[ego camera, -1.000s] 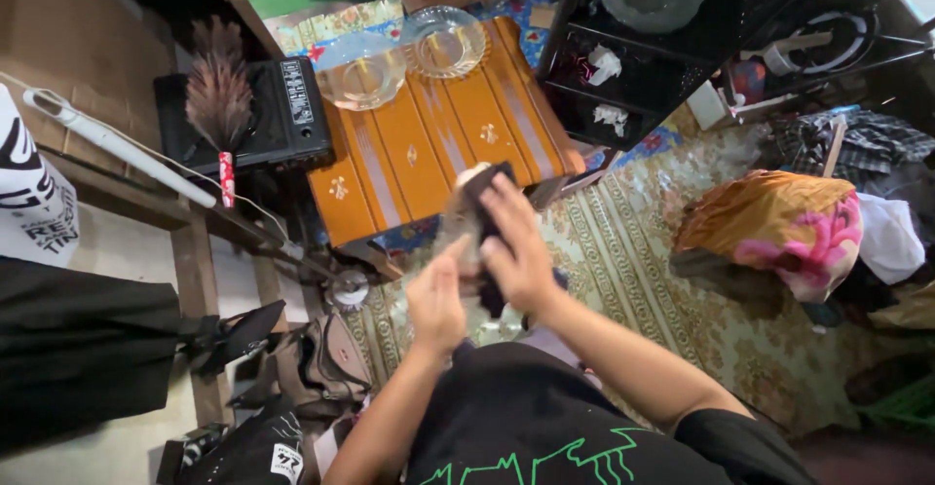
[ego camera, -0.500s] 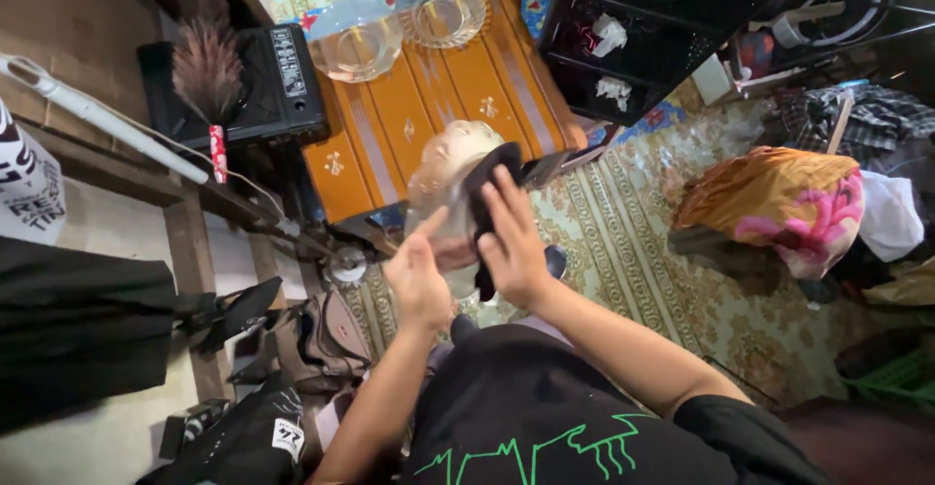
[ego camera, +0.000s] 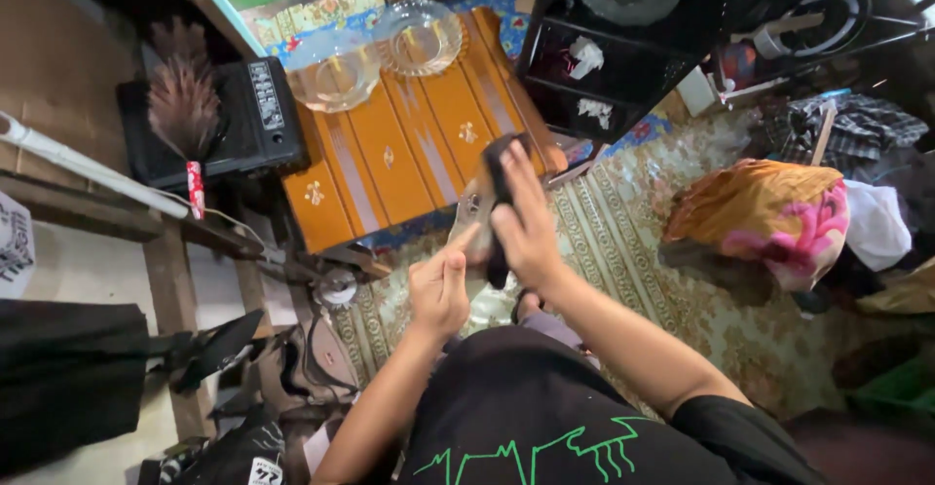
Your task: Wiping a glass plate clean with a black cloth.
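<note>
I see a glass dish (ego camera: 474,214) held up edge-on in front of my chest, over the patterned rug (ego camera: 623,251) and just off the near corner of the orange table (ego camera: 409,144). My right hand (ego camera: 526,227) presses a dark cloth (ego camera: 499,168) flat against the dish, fingers stretched out along it, forearm angled in from lower right. My left hand (ego camera: 438,285) pinches the dish's lower edge, index finger pointing up, elbow bent close to my body. Two more glass dishes (ego camera: 375,52) sit at the table's far end. A feather duster (ego camera: 183,115) lies on a black box to the left.
</note>
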